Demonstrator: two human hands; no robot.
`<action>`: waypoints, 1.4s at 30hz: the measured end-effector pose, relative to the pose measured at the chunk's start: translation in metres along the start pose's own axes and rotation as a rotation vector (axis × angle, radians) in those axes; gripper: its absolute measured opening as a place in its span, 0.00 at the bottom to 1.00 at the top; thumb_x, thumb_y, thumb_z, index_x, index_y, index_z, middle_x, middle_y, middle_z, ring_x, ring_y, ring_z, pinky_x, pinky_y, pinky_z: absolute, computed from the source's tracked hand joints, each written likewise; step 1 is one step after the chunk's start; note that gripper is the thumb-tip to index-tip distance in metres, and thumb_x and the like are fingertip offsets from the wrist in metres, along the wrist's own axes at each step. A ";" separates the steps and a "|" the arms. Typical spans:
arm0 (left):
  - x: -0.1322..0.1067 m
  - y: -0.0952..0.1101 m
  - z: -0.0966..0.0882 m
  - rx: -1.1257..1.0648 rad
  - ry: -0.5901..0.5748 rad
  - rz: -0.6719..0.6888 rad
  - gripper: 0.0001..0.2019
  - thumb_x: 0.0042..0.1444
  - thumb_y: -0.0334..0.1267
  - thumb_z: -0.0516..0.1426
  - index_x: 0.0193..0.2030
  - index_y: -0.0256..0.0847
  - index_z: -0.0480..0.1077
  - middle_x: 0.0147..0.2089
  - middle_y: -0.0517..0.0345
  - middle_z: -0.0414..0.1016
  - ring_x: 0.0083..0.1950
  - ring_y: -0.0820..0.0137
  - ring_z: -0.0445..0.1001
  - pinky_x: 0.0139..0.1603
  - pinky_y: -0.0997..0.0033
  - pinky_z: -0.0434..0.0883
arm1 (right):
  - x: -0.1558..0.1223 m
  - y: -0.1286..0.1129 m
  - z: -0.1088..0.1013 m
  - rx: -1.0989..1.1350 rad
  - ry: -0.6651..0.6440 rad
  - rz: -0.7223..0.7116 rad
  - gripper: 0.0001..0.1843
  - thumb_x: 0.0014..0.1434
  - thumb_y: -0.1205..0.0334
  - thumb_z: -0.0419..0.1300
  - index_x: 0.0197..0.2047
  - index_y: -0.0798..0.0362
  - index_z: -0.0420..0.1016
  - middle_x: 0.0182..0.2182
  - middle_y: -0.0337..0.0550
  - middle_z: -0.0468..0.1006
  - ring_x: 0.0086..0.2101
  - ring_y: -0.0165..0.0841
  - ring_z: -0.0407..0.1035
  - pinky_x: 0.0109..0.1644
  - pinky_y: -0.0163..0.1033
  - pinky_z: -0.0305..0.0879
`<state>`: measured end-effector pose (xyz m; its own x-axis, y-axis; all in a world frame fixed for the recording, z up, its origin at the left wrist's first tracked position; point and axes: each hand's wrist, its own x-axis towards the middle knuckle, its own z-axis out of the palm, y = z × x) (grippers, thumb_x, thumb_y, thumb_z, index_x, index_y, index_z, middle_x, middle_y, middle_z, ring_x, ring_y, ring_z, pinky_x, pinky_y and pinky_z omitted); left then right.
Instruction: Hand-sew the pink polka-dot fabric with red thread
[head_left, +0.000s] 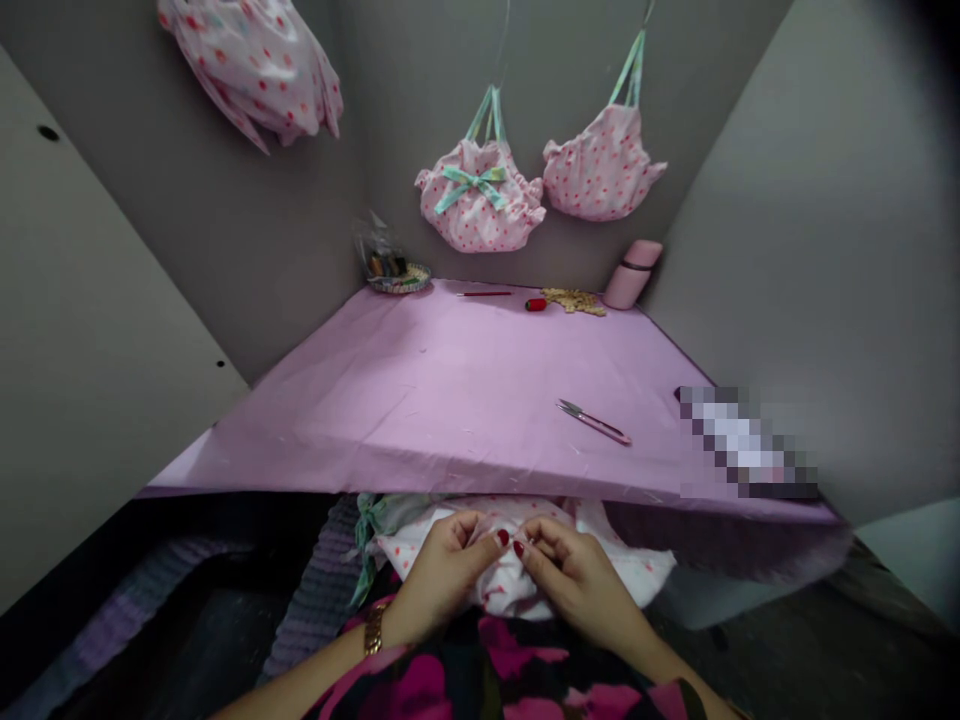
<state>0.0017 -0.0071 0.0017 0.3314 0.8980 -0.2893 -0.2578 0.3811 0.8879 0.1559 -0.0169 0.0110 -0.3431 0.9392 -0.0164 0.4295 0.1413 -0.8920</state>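
Hands (517, 575) pinching dotted fabric (517, 585), long axis left-right

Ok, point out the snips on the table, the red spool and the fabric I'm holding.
snips (594, 421), head view, middle of the pink handle.
red spool (535, 304), head view, its side.
fabric (504, 585), head view, the bunched part between the hands.

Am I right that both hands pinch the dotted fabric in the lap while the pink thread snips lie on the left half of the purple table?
Not quite. The head view shows the thread snips on the right half of the purple table. The rest holds: left hand and right hand both pinch the dotted fabric in the lap.
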 end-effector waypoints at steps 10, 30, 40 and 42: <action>0.000 0.003 0.002 0.010 0.037 0.026 0.12 0.41 0.41 0.60 0.25 0.35 0.64 0.22 0.63 0.64 0.21 0.78 0.59 0.24 0.76 0.57 | 0.000 -0.002 -0.001 -0.022 0.040 -0.001 0.11 0.57 0.60 0.49 0.29 0.57 0.66 0.16 0.33 0.57 0.17 0.25 0.51 0.19 0.29 0.45; -0.002 0.001 0.000 -0.095 -0.022 -0.038 0.10 0.44 0.40 0.58 0.25 0.34 0.64 0.21 0.62 0.63 0.21 0.78 0.58 0.23 0.76 0.52 | -0.001 0.014 0.004 0.137 0.009 -0.004 0.11 0.59 0.58 0.48 0.33 0.56 0.65 0.20 0.35 0.62 0.21 0.27 0.57 0.23 0.30 0.53; -0.001 -0.001 0.001 -0.189 -0.076 -0.034 0.08 0.46 0.36 0.57 0.25 0.33 0.64 0.21 0.61 0.64 0.19 0.80 0.59 0.22 0.77 0.53 | -0.001 0.019 0.011 0.243 -0.014 0.063 0.12 0.60 0.54 0.46 0.35 0.55 0.62 0.17 0.31 0.56 0.16 0.23 0.50 0.18 0.28 0.46; -0.001 -0.002 0.001 -0.184 -0.079 -0.040 0.08 0.46 0.36 0.57 0.25 0.33 0.64 0.20 0.61 0.64 0.19 0.80 0.59 0.21 0.77 0.53 | -0.002 0.019 0.012 0.243 -0.029 0.056 0.11 0.61 0.55 0.46 0.37 0.54 0.60 0.17 0.31 0.56 0.16 0.23 0.52 0.18 0.28 0.48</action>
<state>0.0023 -0.0089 0.0009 0.4126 0.8643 -0.2877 -0.4022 0.4562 0.7938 0.1548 -0.0198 -0.0108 -0.3494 0.9337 -0.0786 0.2364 0.0066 -0.9716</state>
